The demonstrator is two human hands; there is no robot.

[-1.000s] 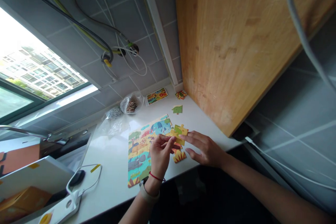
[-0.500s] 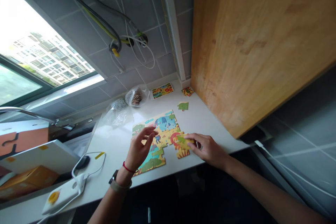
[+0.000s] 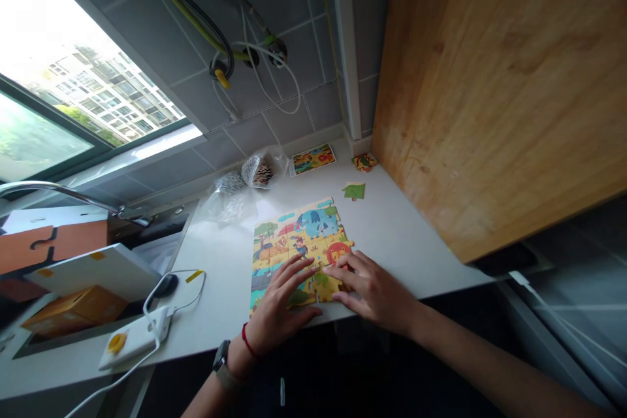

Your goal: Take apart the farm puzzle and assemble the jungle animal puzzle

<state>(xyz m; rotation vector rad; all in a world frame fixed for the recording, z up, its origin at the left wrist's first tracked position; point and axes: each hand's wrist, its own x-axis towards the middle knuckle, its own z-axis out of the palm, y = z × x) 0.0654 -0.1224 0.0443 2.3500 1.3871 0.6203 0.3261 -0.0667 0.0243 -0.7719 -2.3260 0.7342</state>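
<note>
A colourful animal jigsaw puzzle point(image 3: 281, 245) lies on the white counter, its pieces joined into one sheet. My left hand point(image 3: 284, 297) rests palm down over the puzzle's near part, fingers stretched out and thumb apart. At the lower right corner my right hand point(image 3: 377, 290) has its bent fingertips and thumb on a puzzle piece point(image 3: 326, 286) near the red lion point(image 3: 337, 252). These fingers partly cover the piece. Two bits stay apart from the sheet: a green puzzle piece point(image 3: 354, 191) and, farther back, a dark-patterned puzzle piece point(image 3: 365, 161).
A picture card point(image 3: 313, 159) and clear plastic bags point(image 3: 230, 202), one around a brown ridged object point(image 3: 263, 172), lie along the tiled wall. A wooden panel point(image 3: 490, 78) bounds the right. A power strip point(image 3: 137, 337) with white cable, a faucet point(image 3: 73, 194) and boxes stand left.
My right hand has brought the yellow-green piece down into the puzzle's lower right corner. My left hand has lowered onto the near part, fingers spreading. The view has shifted slightly.
</note>
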